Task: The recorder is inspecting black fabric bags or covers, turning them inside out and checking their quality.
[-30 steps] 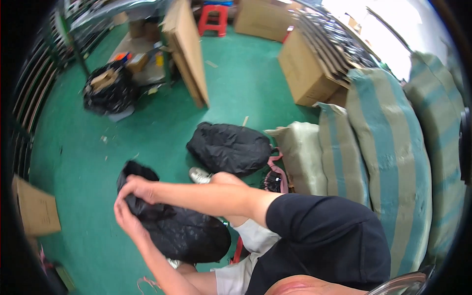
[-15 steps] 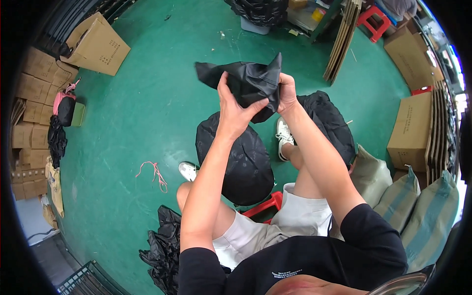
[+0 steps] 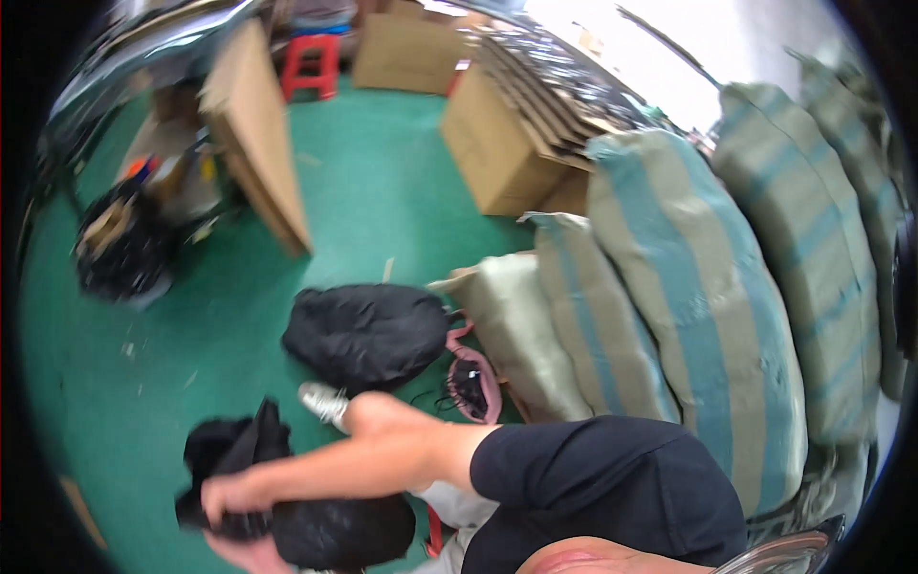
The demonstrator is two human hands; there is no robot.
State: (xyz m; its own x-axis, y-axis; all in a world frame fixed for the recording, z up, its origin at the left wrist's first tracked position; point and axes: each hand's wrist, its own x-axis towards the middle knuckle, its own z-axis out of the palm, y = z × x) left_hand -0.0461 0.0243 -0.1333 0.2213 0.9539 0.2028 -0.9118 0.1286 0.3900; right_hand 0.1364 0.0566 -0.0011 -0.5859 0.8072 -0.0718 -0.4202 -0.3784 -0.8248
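My right grip (image 3: 229,495) was curled around the black fabric (image 3: 260,440), left of the nearer black bundle (image 3: 346,532); blur hid the left grip's (image 3: 245,553) closure. I judged a loose pinch could drop it.

no words, labels, numbers or signs can be read on anything in view.

Off to the right, striped sacks (image 3: 693,306) stand in a row, a cardboard box (image 3: 492,143) just past them. Back there, a red stool (image 3: 311,45) sits on the green floor (image 3: 368,201), near upright cardboard sheets (image 3: 247,134).
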